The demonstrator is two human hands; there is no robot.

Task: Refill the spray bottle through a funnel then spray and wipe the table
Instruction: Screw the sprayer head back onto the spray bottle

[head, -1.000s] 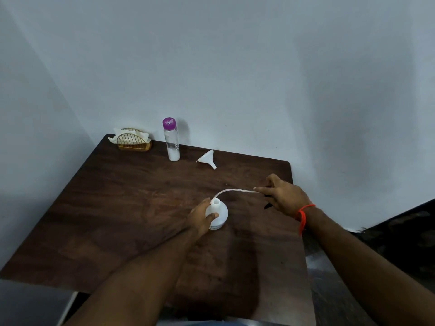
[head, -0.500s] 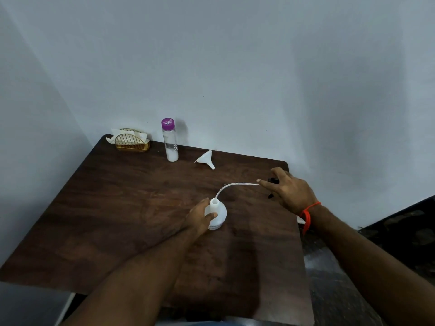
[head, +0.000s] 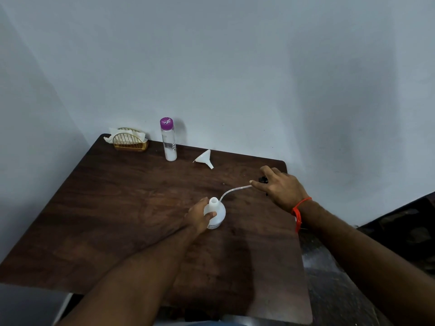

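A small white spray bottle (head: 217, 214) stands upright mid-table with its neck uncapped. My left hand (head: 199, 216) is wrapped around its left side. My right hand (head: 280, 187) rests near the table's far right edge, closed over the black spray head (head: 263, 179), most of it hidden under the fingers. The head's white dip tube (head: 233, 191) curves from that hand back toward the bottle's neck. A white funnel (head: 204, 159) lies on its side at the back. A clear refill bottle (head: 169, 142) with a purple cap stands left of the funnel.
The dark wooden table (head: 117, 208) sits in a corner between two pale walls. A gold wire holder with white tissues (head: 129, 139) stands at the back left corner. Dark floor shows past the table's right edge.
My right hand has carried the spray head and its tube away from the bottle, toward the table's far right edge. My left hand has stayed on the bottle.
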